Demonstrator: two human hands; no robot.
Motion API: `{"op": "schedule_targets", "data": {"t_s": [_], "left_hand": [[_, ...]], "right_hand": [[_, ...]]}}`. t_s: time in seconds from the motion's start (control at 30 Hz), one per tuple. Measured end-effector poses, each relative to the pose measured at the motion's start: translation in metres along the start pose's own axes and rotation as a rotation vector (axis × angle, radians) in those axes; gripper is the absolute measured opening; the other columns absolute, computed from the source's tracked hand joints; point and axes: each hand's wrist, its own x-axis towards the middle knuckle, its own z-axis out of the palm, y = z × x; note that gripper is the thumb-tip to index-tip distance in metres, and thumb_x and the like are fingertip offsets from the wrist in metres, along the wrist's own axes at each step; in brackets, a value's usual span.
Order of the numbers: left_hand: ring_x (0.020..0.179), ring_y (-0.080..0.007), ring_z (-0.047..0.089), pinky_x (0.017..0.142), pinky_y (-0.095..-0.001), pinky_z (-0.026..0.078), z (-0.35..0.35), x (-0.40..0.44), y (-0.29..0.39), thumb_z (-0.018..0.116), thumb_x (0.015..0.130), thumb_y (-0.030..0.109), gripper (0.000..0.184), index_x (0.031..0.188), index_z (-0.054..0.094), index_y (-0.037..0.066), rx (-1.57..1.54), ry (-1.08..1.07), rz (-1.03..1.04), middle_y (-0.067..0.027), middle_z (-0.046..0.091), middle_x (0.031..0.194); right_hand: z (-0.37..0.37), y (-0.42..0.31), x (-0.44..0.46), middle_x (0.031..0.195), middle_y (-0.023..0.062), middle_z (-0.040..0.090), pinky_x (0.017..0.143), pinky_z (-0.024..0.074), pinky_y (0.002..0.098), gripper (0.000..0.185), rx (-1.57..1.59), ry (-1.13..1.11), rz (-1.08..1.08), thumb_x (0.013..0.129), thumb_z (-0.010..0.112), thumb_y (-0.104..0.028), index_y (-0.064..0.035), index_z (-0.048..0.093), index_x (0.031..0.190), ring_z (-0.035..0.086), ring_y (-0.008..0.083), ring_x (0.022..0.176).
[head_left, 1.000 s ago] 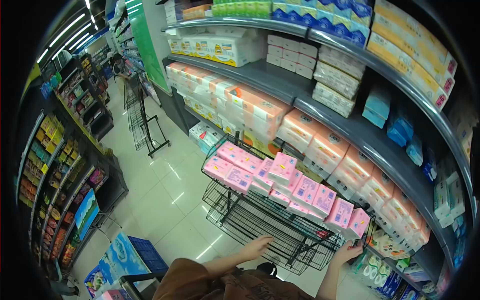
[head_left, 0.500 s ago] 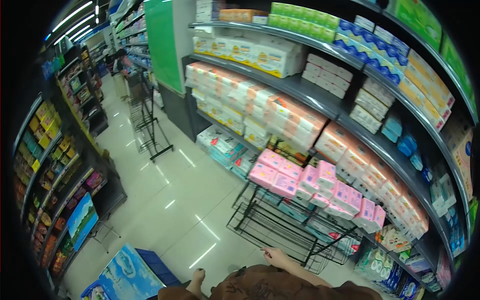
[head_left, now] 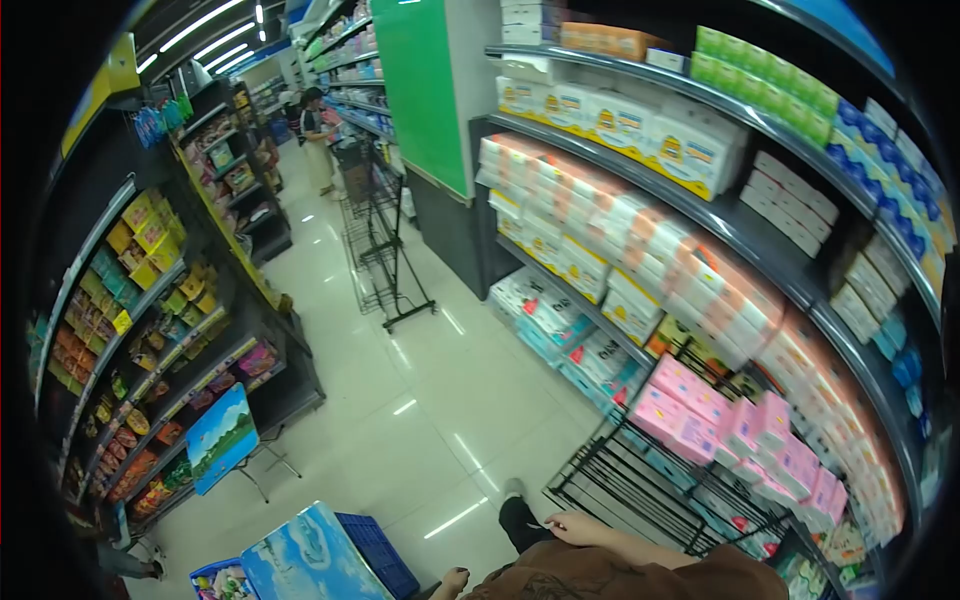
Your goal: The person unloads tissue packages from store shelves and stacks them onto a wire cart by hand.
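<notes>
Low at the bottom centre is my left hand (head_left: 453,580), its fingers curled and nothing visible in them. My right hand (head_left: 570,526) hangs in front of my brown top, fingers loosely bent, with no object seen in it. To its right stands a black wire rack (head_left: 640,490). Pink tissue packs (head_left: 690,405) lie in rows on the rack's far side, some stacked on others. Neither hand touches the packs.
Tissue shelves (head_left: 630,180) line the right. Another wire rack (head_left: 385,260) stands up the aisle, with a person (head_left: 316,140) beyond it. Snack shelves (head_left: 150,330) are at left. A blue crate (head_left: 375,555) and picture board (head_left: 220,438) stand nearer.
My right hand has left the edge of the rack, and both hands now hang low by my body. The view has swung left, so the rack and pink packs appear further right.
</notes>
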Motion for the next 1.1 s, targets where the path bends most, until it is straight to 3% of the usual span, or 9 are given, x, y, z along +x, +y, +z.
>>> {"op": "schedule_targets", "data": {"t_s": [0.13,0.2,0.3,0.37,0.4,0.53,0.77,0.83,1.1], "left_hand": [[0.076,-0.0222,0.068,0.071,-0.0402,0.054,-0.083,0.038,0.031,0.06,0.091,0.03,0.035,0.113,0.073,0.006,0.013,0.099,-0.123,-0.0091,0.071,0.086],[0.073,-0.0215,0.065,0.065,-0.0372,0.053,-0.139,0.057,0.064,0.057,0.091,0.027,0.039,0.12,0.069,0.004,0.113,0.022,0.066,-0.0097,0.069,0.085],[0.076,-0.0211,0.065,0.063,-0.0349,0.053,-0.202,0.099,0.135,0.054,0.094,0.026,0.041,0.125,0.065,0.002,-0.238,0.126,-0.126,-0.0106,0.068,0.092],[0.078,-0.0211,0.065,0.064,-0.0345,0.053,-0.24,0.134,0.185,0.053,0.095,0.025,0.041,0.128,0.062,0.002,-0.226,0.159,-0.019,-0.0112,0.068,0.098],[0.079,-0.0212,0.065,0.065,-0.0343,0.054,-0.252,0.15,0.206,0.052,0.096,0.025,0.042,0.129,0.06,0.001,-0.235,0.17,0.035,-0.0115,0.068,0.101],[0.081,-0.0217,0.067,0.065,-0.0353,0.055,-0.296,0.222,0.298,0.053,0.096,0.024,0.042,0.131,0.06,0.001,-0.153,0.1,0.025,-0.0136,0.068,0.1],[0.068,-0.0213,0.065,0.057,-0.0347,0.053,-0.358,0.359,0.421,0.057,0.092,0.024,0.039,0.121,0.068,0.0,0.289,-0.09,0.166,-0.0129,0.069,0.084],[0.077,-0.0208,0.063,0.063,-0.0394,0.053,-0.37,0.38,0.467,0.058,0.093,0.025,0.038,0.126,0.062,0.007,0.245,-0.194,0.185,-0.0071,0.062,0.089],[0.08,-0.0236,0.063,0.068,-0.0445,0.053,-0.387,0.447,0.58,0.055,0.092,0.022,0.034,0.119,0.062,0.004,0.539,-0.345,0.199,-0.0088,0.062,0.093]], "right_hand": [[-0.037,-0.009,0.085,0.106,0.0157,0.073,0.082,0.0561,0.0389,0.037,0.064,0.029,-0.04,0.098,0.057,-0.026,-0.0048,0.065,0.127,0.071,0.031,0.092],[-0.051,-0.018,0.12,0.106,0.0152,0.073,0.082,0.0564,0.0378,0.038,0.105,0.055,-0.038,0.097,0.057,-0.026,-0.0054,0.064,0.128,0.071,0.0297,0.091],[-0.091,-0.04,0.166,0.104,0.0159,0.073,0.082,0.057,0.0394,0.044,0.345,0.128,-0.099,0.097,0.06,-0.029,-0.0054,0.06,0.134,0.071,0.0301,0.091],[-0.126,-0.059,0.18,0.108,0.0144,0.073,0.084,0.0565,0.0388,0.048,0.47,0.099,-0.081,0.098,0.062,-0.032,-0.0067,0.056,0.138,0.07,0.0286,0.094],[-0.15,-0.074,0.18,0.116,0.0081,0.071,0.088,0.0547,0.0348,0.048,0.498,-0.007,0.022,0.1,0.06,-0.029,-0.0086,0.053,0.142,0.07,0.0211,0.1],[-0.158,-0.049,0.209,0.115,0.0084,0.071,0.089,0.0544,0.0339,0.05,0.448,0.049,0.021,0.1,0.061,-0.037,-0.0105,0.054,0.142,0.069,0.0204,0.101],[-0.187,-0.056,0.254,0.112,0.0119,0.072,0.089,0.0553,0.0349,0.044,0.454,0.532,0.394,0.1,0.059,-0.035,-0.0079,0.059,0.135,0.07,0.0246,0.102],[-0.199,-0.07,0.258,0.113,0.0142,0.072,0.088,0.0555,0.0361,0.04,0.468,0.653,0.396,0.1,0.059,-0.03,-0.0062,0.061,0.132,0.07,0.0261,0.1],[-0.275,-0.113,0.218,0.107,0.0125,0.074,0.084,0.0553,0.0343,0.036,0.608,1.166,0.557,0.099,0.062,-0.025,-0.0065,0.064,0.13,0.07,0.0199,0.093]]}}
